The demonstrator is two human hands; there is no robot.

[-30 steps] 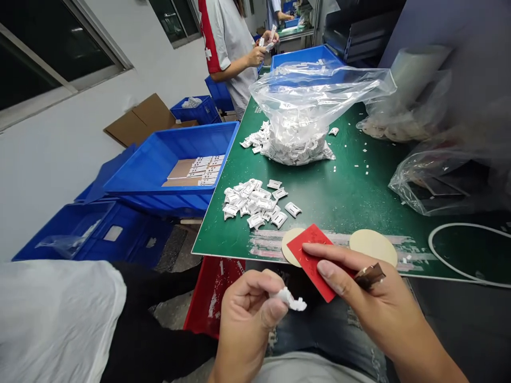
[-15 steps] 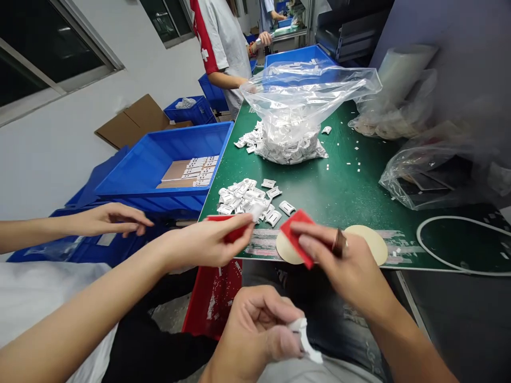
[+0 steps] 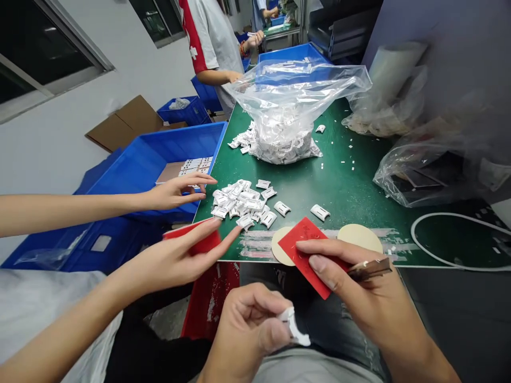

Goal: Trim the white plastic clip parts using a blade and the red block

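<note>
Near my lap, my left hand [image 3: 255,327] pinches a small curved white plastic part [image 3: 294,327] between thumb and fingers. My right hand [image 3: 355,276] grips a red square sheet [image 3: 305,250] with faint marks, flat between thumb and forefinger. A narrow brown piece [image 3: 369,269] also sticks out of that hand; its kind is unclear. Beyond my hands lies a pile of similar white plastic parts [image 3: 243,202] on the green table. One separate white part [image 3: 320,213] rests right of it. Under the red sheet is a round cream disc [image 3: 281,247], partly covered.
A co-worker's two hands [image 3: 175,191] reach in from the left, one with a red sheet [image 3: 195,239]. A clear bag of white parts [image 3: 285,135] stands farther back. Blue bins [image 3: 155,143] flank the table, and a white cable [image 3: 419,250] loops at right.
My right hand has turned the red sheet flatter, showing more of it. The co-worker's hand has let go of a white part and drawn back left. A separate white part now shows on the table.
</note>
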